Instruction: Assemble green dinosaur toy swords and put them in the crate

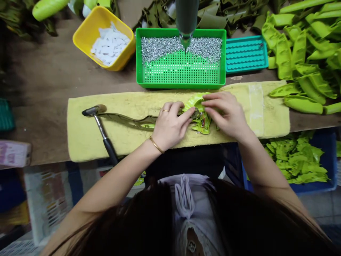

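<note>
A head-worn camera looks forward and steeply down from above the near edge of a brown workbench (pixel 45 89), its single wide view close enough to show individual small screws (pixel 160 48). The near edge slants slightly across the middle; left hand (pixel 170 124) and right hand (pixel 226 112) sit near center over a yellow towel (pixel 82 142), the wearer's forearms (pixel 114 177) entering from below.

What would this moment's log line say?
left hand: on long olive plastic part; right hand: at lime-green plastic piece; black-handled hammer: on yellow cloth
</note>
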`<state>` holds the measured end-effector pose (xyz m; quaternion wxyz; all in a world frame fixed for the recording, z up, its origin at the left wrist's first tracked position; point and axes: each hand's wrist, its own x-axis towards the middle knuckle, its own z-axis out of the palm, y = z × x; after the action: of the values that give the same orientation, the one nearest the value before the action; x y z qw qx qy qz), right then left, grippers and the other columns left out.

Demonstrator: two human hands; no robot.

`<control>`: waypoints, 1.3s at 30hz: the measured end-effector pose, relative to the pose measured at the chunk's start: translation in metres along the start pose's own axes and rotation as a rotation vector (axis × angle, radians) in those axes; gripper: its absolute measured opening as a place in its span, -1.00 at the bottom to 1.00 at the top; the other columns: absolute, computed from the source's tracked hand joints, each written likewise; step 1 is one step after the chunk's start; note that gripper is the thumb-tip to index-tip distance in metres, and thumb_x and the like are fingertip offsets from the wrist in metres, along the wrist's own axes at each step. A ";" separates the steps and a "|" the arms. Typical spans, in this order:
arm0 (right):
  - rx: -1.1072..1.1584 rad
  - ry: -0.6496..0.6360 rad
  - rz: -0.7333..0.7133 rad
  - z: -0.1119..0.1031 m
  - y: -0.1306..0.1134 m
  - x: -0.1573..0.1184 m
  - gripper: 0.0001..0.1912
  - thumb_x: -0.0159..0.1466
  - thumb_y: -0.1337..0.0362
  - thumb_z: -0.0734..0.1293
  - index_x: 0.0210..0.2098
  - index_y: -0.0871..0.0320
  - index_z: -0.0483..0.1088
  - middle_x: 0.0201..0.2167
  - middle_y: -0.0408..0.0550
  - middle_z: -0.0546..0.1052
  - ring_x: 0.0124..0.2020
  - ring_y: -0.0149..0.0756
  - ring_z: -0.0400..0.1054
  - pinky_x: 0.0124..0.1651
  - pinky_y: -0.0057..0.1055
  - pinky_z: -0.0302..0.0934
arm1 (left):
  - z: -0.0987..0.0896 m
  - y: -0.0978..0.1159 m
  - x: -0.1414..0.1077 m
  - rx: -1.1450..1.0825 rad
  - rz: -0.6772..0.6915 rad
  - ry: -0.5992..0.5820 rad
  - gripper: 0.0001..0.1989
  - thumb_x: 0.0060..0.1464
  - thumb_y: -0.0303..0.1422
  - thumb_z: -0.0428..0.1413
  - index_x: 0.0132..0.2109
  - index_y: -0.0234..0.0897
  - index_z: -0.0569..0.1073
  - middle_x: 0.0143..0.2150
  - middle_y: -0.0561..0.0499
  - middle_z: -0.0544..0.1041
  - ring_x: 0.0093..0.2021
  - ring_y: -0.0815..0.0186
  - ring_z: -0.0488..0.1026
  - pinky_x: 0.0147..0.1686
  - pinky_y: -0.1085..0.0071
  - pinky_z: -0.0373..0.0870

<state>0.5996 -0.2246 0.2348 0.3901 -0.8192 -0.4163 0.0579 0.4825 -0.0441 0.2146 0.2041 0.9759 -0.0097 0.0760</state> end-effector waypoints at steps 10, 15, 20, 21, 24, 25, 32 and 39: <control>-0.068 -0.030 -0.045 0.014 0.016 -0.002 -0.82 0.27 0.14 0.32 -0.17 -0.01 0.51 0.01 -0.09 0.55 0.06 -0.14 0.34 0.15 -0.05 0.18 | -0.018 -0.026 -0.054 -0.315 -0.575 0.856 -0.68 0.08 -0.16 0.20 -0.06 -0.17 0.40 -0.16 -0.07 0.42 -0.22 0.25 0.44 -0.21 0.23 0.43; -0.056 0.012 -0.055 0.015 0.018 -0.004 -0.83 0.25 0.15 0.35 -0.17 -0.02 0.50 0.00 -0.09 0.56 0.04 -0.13 0.35 0.13 -0.03 0.19 | -0.030 -0.037 -0.055 -1.265 -0.997 0.525 -0.62 -0.06 -0.07 0.26 -0.29 -0.30 0.42 -0.35 -0.01 0.50 -0.45 0.37 0.47 -0.50 0.45 0.38; -0.091 0.036 -0.085 0.017 0.018 -0.006 -0.83 0.25 0.16 0.36 -0.18 -0.01 0.51 -0.02 -0.07 0.56 0.03 -0.12 0.34 0.11 -0.04 0.21 | -0.021 -0.035 -0.033 -1.398 -0.992 0.703 -0.73 -0.10 -0.31 0.30 -0.43 -0.26 0.34 -0.49 0.14 0.45 -0.52 0.49 0.39 -0.52 0.53 0.32; -0.088 0.039 -0.088 0.018 0.018 -0.006 -0.83 0.24 0.16 0.36 -0.18 0.00 0.51 -0.02 -0.07 0.56 0.03 -0.12 0.34 0.10 -0.05 0.21 | -0.020 -0.037 -0.033 -1.376 -0.972 0.722 -0.73 -0.08 -0.29 0.29 -0.42 -0.25 0.33 -0.48 0.15 0.44 -0.52 0.48 0.38 -0.53 0.52 0.30; -0.079 0.038 -0.086 0.018 0.018 -0.006 -0.82 0.25 0.15 0.35 -0.18 0.00 0.51 -0.02 -0.06 0.56 0.02 -0.12 0.35 0.09 -0.05 0.22 | -0.027 -0.047 -0.046 -1.132 -0.925 0.585 -0.67 0.00 -0.13 0.25 -0.44 -0.22 0.31 -0.53 0.13 0.40 -0.54 0.43 0.36 -0.57 0.47 0.24; -0.089 0.031 -0.085 0.018 0.017 -0.006 -0.82 0.25 0.15 0.35 -0.18 0.00 0.51 -0.02 -0.07 0.56 0.01 -0.12 0.35 0.09 -0.05 0.22 | -0.032 -0.051 -0.052 -0.945 -0.918 0.545 -0.64 0.01 -0.09 0.23 -0.48 -0.22 0.30 -0.57 0.13 0.36 -0.57 0.42 0.33 -0.57 0.45 0.22; -0.173 -0.022 -0.099 0.020 0.017 -0.003 -0.82 0.28 0.15 0.32 -0.17 0.01 0.51 0.00 -0.11 0.56 0.04 -0.12 0.34 0.08 -0.06 0.19 | -0.026 -0.015 -0.038 -0.046 -0.186 0.340 -0.81 0.16 -0.28 0.14 -0.11 -0.25 0.50 -0.15 -0.08 0.54 -0.12 0.21 0.45 -0.09 0.22 0.37; -0.144 0.111 -0.267 0.013 0.006 -0.021 -0.72 0.29 0.15 0.29 -0.03 0.01 0.44 -0.04 -0.06 0.55 -0.01 -0.16 0.34 0.08 -0.10 0.15 | -0.009 0.012 0.001 -0.073 0.063 0.283 -0.88 0.23 -0.37 0.08 -0.21 -0.24 0.51 -0.12 -0.07 0.57 -0.03 0.19 0.41 0.01 0.18 0.26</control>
<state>0.5845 -0.2345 0.2169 0.3571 -0.7844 -0.5023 -0.0699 0.4812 -0.0515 0.2272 0.2366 0.9465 -0.0140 0.2190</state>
